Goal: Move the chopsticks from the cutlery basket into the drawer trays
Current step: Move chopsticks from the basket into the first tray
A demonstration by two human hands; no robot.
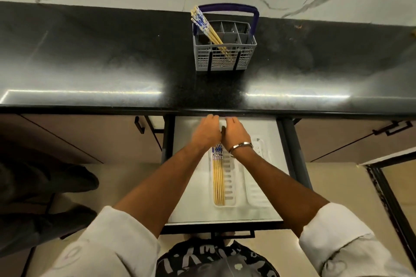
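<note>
A grey cutlery basket (244, 55) with a blue handle stands on the black counter. Several wooden chopsticks with blue-and-white tops (206, 27) lean in its left compartment. Below, the drawer (189, 198) is pulled out. In it lies a white tray (230, 189) holding several more chopsticks (218, 184), laid lengthwise with their patterned ends away from me. My left hand (206, 131) and my right hand (236, 134) lie side by side, backs up, over the far end of that tray. Their fingertips are hidden, so I cannot tell what they touch.
A second white tray (256, 189) lies to the right of the first, with nothing in it. The counter's front edge (292, 113) overhangs the far end of the drawer just beyond my fingers. Cabinet doors with black handles (140, 126) flank the drawer.
</note>
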